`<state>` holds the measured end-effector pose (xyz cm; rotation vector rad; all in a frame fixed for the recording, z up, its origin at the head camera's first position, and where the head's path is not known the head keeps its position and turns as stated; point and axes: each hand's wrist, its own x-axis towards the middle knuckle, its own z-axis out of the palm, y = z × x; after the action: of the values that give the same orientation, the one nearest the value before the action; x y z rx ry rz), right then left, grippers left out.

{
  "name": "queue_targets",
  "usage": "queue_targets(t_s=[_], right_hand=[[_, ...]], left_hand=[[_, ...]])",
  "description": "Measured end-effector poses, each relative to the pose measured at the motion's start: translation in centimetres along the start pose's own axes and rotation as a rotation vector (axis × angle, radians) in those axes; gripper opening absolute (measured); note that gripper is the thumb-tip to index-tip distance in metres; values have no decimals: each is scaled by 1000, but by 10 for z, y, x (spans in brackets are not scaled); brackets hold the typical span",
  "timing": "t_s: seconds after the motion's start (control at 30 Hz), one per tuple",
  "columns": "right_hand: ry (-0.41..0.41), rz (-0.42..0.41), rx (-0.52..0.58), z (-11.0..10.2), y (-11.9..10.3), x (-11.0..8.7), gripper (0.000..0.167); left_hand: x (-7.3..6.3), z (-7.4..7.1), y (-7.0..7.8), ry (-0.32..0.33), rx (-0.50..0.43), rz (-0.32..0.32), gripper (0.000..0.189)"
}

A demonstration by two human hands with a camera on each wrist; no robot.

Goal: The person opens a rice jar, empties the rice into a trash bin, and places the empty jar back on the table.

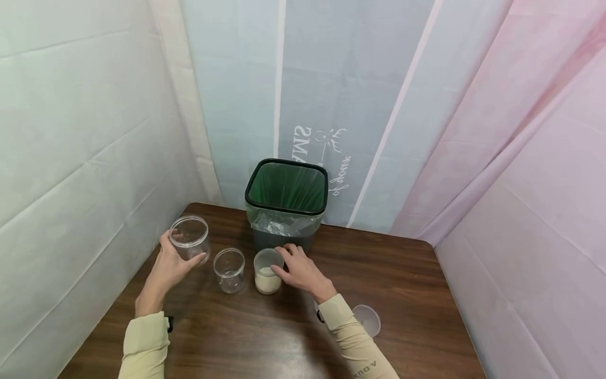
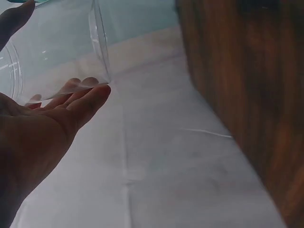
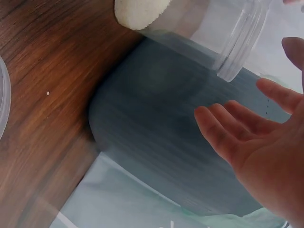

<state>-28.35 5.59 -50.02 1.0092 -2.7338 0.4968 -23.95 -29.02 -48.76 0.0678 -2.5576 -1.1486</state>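
My left hand [image 1: 169,266] grips a clear, wide-mouthed plastic jar [image 1: 190,241], thumb on one side and fingers on the other; in the left wrist view the jar [image 2: 57,52] looks empty. Beside it, a second clear jar [image 1: 230,273] stands upright on the table. To its right is a jar of white grains, perhaps rice [image 1: 268,280], filled about halfway. My right hand [image 1: 303,271] hovers at that jar's rim. The right wrist view shows the right hand [image 3: 261,137] with fingers spread and a gap between them and the jar [image 3: 190,28].
Behind the jars stands a dark bin [image 1: 284,239] with a black rim and a clear liner. A round translucent lid [image 1: 366,320] lies on the brown wooden table [image 1: 402,284], near my right forearm. Hanging cloth [image 1: 350,95] surrounds the table's back and sides.
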Motion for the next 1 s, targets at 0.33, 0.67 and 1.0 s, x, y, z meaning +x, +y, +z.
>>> queue_targets(t_s=[0.33, 0.67, 1.0], right_hand=[[-54, -13, -35, 7, -7, 9, 59], [-159, 52, -41, 8, -10, 16, 65], [-211, 68, -122, 16, -16, 24, 71]], left_hand=[[-9, 10, -29, -121, 68, -71, 112], [-13, 28, -46, -180, 64, -108, 111], [-15, 35, -58, -213, 91, -134, 110]])
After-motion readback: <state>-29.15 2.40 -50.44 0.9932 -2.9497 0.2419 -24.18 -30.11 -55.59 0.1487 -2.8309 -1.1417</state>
